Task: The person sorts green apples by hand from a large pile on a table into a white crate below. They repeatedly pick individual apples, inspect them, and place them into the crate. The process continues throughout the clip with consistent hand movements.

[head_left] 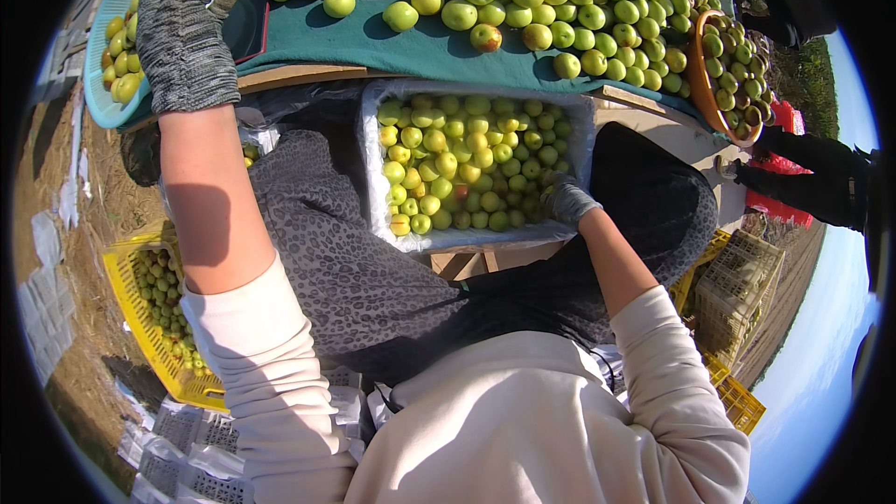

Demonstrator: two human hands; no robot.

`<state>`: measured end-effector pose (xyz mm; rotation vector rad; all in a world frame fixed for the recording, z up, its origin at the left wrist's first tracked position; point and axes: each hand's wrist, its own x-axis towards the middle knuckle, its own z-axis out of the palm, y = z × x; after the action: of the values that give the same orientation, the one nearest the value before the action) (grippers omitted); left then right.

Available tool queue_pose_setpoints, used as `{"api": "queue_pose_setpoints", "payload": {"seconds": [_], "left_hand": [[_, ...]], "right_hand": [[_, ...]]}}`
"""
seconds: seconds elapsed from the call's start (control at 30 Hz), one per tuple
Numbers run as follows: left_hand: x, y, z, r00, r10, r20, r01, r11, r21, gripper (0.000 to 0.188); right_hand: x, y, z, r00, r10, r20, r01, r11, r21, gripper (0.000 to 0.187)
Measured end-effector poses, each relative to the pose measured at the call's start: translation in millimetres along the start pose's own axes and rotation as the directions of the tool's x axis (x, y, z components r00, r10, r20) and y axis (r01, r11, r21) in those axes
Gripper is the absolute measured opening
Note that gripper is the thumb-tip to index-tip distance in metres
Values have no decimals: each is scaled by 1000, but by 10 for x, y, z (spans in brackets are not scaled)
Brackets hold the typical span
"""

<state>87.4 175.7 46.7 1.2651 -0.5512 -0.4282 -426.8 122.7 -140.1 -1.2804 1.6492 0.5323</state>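
My left hand (191,33), in a grey knitted glove, is stretched out at the far left beside a light blue plastic basket (98,84) holding round green fruits, some browned. Its fingers are apart, with nothing seen in them; the tips reach the picture's upper edge. My right hand (569,201), also gloved, rests at the right inner side of a crate lined with clear plastic (373,196). This crate is full of yellow-green fruits (467,149) and stands between my knees. The right fingers are mostly hidden in shade against the fruits.
A table with green cloth (364,42) bears many loose fruits. On its right edge an orange bowl (702,75) tilts, full of fruit. Yellow crates (126,271) stand low left and right. Near the blue basket lies a dark, red-edged flat thing (247,23). Another person's legs (803,173) show at right.
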Motion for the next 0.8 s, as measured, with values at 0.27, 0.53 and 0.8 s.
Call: {"api": "queue_pose_setpoints", "payload": {"seconds": [0.27,0.53,0.8], "left_hand": [[-114,3,240,999,-33,-29,34,999,21,36],[-122,-2,210,999,-45,-27,44,998,-48,35],[-190,115,206,993,-99,-69,95,994,-56,40]], "right_hand": [[270,504,262,986,-162,-28,85,650,-755,44],[415,434,257,1000,-15,-26,-9,686,-727,44],[461,351,67,943,-3,334,324,254,-911,45]]}}
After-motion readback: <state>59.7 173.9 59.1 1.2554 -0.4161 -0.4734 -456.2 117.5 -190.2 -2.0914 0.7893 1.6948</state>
